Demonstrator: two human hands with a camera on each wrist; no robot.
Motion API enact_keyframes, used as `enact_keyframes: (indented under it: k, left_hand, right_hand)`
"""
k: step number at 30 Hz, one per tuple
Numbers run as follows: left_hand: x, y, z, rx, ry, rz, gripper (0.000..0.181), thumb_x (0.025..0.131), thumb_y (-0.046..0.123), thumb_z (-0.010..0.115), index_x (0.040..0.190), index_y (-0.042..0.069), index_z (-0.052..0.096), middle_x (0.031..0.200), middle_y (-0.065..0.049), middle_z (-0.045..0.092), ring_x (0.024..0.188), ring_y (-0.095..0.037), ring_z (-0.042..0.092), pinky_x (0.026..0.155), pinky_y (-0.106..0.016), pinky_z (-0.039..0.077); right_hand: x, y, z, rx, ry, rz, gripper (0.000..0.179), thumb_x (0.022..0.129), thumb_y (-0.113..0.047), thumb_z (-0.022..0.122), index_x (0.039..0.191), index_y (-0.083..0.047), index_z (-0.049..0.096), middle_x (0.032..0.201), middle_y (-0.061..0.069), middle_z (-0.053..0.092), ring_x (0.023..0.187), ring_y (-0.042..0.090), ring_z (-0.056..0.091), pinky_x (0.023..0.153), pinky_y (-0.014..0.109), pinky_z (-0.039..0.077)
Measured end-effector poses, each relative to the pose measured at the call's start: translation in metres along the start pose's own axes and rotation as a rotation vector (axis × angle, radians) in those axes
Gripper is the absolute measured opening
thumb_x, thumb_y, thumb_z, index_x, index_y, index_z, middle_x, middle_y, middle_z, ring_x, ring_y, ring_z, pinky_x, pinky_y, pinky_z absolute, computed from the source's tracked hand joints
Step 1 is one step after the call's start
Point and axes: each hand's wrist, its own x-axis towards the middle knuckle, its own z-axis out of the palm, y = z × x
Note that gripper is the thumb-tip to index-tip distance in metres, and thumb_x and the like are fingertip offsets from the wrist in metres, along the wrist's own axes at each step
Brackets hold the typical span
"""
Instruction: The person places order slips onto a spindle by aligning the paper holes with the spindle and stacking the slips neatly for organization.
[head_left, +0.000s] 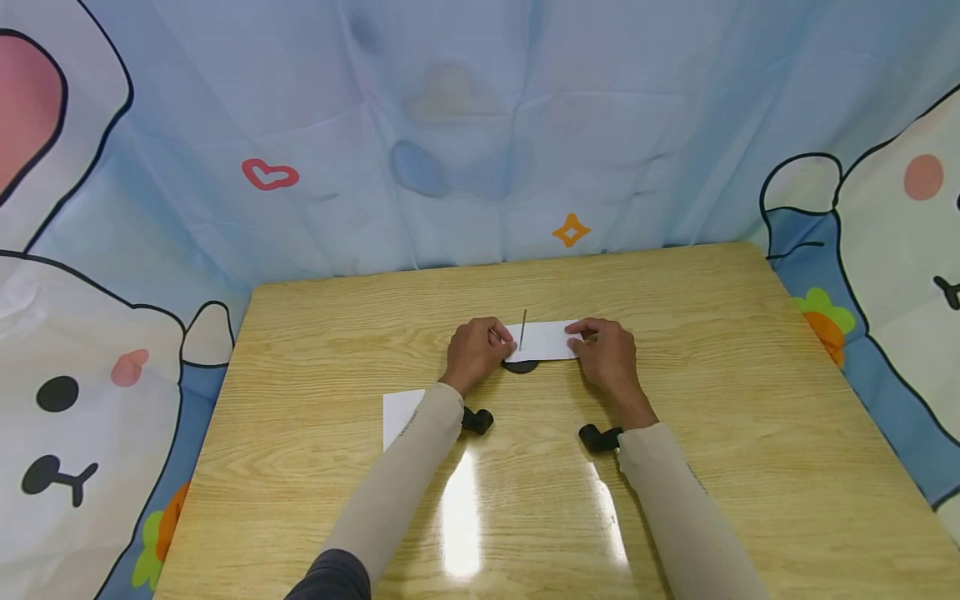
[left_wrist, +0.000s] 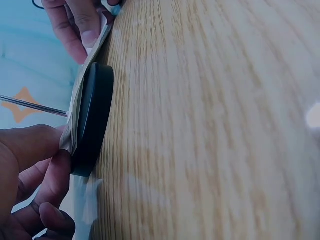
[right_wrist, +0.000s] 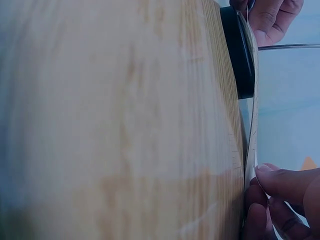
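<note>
A spindle stands near the middle of the table, with a round black base [head_left: 521, 367] and a thin upright metal spike [head_left: 524, 321]. White paper slips [head_left: 553, 340] lie over the base with the spike through them; their edges look layered in the left wrist view. At the left end, my left hand [head_left: 474, 354] pinches the paper between thumb and fingers, close to the spike. My right hand [head_left: 611, 358] pinches the opposite end, farther from the base. Seen from the right wrist, the paper [right_wrist: 254, 120] reaches past the base [right_wrist: 239, 60] toward that hand.
Another white sheet [head_left: 399, 414] lies on the wooden table [head_left: 720, 350], partly hidden under the left forearm. Black wrist cameras [head_left: 477, 421] protrude inward from the cuffs. A printed curtain [head_left: 465, 150] hangs behind the table.
</note>
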Motion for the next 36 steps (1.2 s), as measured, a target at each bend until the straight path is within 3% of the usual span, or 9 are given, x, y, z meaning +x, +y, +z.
enact_keyframes:
  k: [12,22,36]
  left_hand:
    - [-0.001,0.002,-0.002,0.015,-0.007,-0.012,0.008,0.096,0.025,0.080,0.095,0.017,0.078,0.081,0.001,0.074,0.072,-0.014,0.064,0.067,-0.032,0.048]
    - [0.000,0.002,-0.002,0.037,-0.008,-0.020,0.008,0.097,0.026,0.080,0.095,0.018,0.078,0.081,0.001,0.074,0.070,-0.013,0.062,0.064,-0.030,0.045]
    - [-0.005,0.003,-0.012,-0.007,-0.068,-0.010,0.008,0.098,0.023,0.078,0.101,0.017,0.081,0.088,-0.002,0.080,0.076,-0.016,0.069,0.068,-0.032,0.051]
  right_hand:
    - [0.002,-0.002,0.001,-0.031,0.022,-0.003,0.016,0.099,-0.008,0.073,0.113,-0.008,0.081,0.111,0.019,0.076,0.099,0.037,0.070,0.084,0.047,0.050]
    - [0.000,-0.001,0.002,-0.055,0.034,0.013,0.019,0.097,-0.008,0.075,0.115,-0.004,0.079,0.111,0.021,0.069,0.109,0.040,0.063,0.098,0.057,0.044]
    - [0.000,0.002,0.001,-0.035,0.044,0.019,0.020,0.096,-0.012,0.076,0.114,-0.005,0.080,0.109,0.019,0.069,0.104,0.037,0.063,0.090,0.051,0.047]
